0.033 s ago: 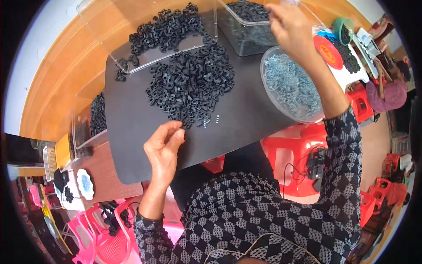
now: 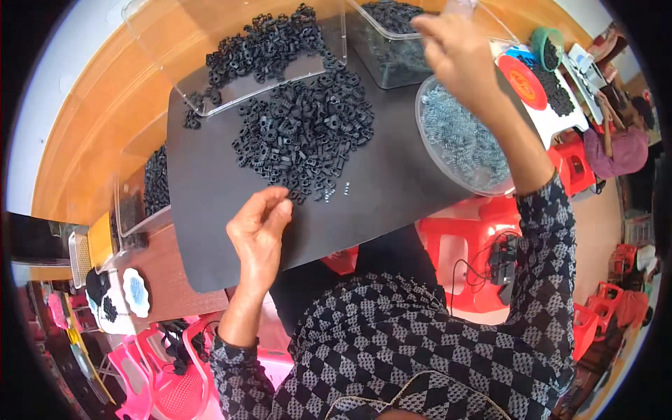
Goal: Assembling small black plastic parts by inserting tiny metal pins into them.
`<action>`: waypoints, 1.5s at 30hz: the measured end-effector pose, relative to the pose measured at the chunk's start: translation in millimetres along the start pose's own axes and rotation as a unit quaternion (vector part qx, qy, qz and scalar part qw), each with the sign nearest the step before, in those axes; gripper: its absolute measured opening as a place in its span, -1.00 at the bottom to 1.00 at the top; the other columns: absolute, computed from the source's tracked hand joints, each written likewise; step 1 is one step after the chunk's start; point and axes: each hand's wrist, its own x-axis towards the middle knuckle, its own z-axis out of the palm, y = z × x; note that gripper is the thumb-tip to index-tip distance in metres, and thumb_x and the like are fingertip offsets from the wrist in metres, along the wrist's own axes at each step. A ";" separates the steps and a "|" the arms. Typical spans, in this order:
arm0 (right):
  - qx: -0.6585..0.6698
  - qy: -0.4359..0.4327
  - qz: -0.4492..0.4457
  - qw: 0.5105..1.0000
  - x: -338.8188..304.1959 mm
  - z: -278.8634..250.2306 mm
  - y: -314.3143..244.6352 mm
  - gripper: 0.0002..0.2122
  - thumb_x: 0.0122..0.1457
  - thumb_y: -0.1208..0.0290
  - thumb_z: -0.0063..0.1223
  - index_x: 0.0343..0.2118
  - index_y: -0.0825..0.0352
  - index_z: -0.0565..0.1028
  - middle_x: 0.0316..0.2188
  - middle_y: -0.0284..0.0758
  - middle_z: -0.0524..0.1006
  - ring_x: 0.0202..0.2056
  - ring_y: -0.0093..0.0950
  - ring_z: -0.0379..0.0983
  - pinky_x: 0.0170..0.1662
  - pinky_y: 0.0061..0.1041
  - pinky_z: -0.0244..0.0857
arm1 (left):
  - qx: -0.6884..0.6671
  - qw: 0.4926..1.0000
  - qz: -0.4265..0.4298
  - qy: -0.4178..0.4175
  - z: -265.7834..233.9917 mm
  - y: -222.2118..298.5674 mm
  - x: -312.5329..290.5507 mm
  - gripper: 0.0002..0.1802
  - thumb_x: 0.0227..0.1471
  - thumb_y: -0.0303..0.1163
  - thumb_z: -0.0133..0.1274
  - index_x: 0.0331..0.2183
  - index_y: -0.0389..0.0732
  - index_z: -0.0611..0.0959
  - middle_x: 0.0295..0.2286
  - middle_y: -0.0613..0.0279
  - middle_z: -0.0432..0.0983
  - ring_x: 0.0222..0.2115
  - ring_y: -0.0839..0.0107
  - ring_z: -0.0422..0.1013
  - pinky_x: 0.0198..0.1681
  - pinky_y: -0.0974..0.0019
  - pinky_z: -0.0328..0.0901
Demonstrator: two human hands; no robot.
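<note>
A heap of small black plastic parts (image 2: 304, 133) lies on the dark tabletop (image 2: 392, 168). At the heap's near edge is my left hand (image 2: 259, 227), thumb and forefinger pinched together; whatever is between them is too small to make out. A few tiny metal springs (image 2: 346, 188) lie just right of the fingertips. My right hand (image 2: 458, 59) is raised at the far right, over the near side of a clear box (image 2: 395, 66) of black parts. Its fingers are bent but apart, and nothing shows between them. Beneath that forearm stands a round clear tub of springs (image 2: 462, 133).
Another clear bin (image 2: 231, 105) lies tipped at the back, black parts spilling from it. More black parts fill a bin (image 2: 155, 182) at the left. A red lid (image 2: 522, 82) and a green bowl (image 2: 548, 49) stand at far right. Red stools (image 2: 462, 245) are beside me.
My right hand has shifted slightly left and nearer to me, its fingers a little more spread. My left hand has edged slightly up and left, still pinched.
</note>
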 end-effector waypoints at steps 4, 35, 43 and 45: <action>0.061 -0.133 -0.010 0.989 -20.0 17.0 -66.1 -0.83 -0.12 0.58 0.08 -0.39 0.32 0.49 -0.56 -0.29 0.39 -0.43 -0.30 0.35 -0.37 -0.38 0.27 | 0.032 0.999 0.031 -0.001 2.0 10.2 21.8 -0.79 -0.05 -0.54 0.10 -0.28 -0.35 0.59 -0.48 0.34 0.48 -0.49 0.62 0.34 -0.41 0.55 0.27; 0.277 -0.035 0.146 0.949 -53.1 14.9 -197.2 -0.74 -0.21 0.69 0.15 -0.36 0.44 0.46 -0.47 -0.24 0.47 -0.47 -0.32 0.36 -0.44 -0.44 0.24 | -0.280 0.958 -0.068 0.011 33.3 14.7 -10.5 -0.74 0.03 -0.44 0.07 -0.23 -0.40 0.57 -0.39 0.19 0.53 -0.45 0.49 0.45 -0.38 0.48 0.32; 0.325 -0.045 0.167 0.930 -61.5 3.6 -214.7 -0.75 -0.16 0.72 0.14 -0.34 0.41 0.46 -0.46 -0.27 0.48 -0.48 -0.36 0.37 -0.44 -0.48 0.25 | -0.325 0.944 -0.048 0.013 29.2 -2.7 -13.4 -0.85 -0.04 -0.57 0.10 -0.33 -0.39 0.57 -0.48 0.17 0.53 -0.53 0.50 0.43 -0.46 0.51 0.34; 0.339 -0.042 0.193 0.920 -64.4 1.8 -214.2 -0.77 -0.15 0.70 0.13 -0.35 0.40 0.45 -0.47 -0.28 0.47 -0.48 -0.34 0.36 -0.42 -0.45 0.25 | -0.329 0.943 -0.050 0.011 27.4 0.0 -15.6 -0.85 -0.04 -0.58 0.10 -0.33 -0.39 0.57 -0.48 0.16 0.53 -0.54 0.50 0.42 -0.45 0.50 0.34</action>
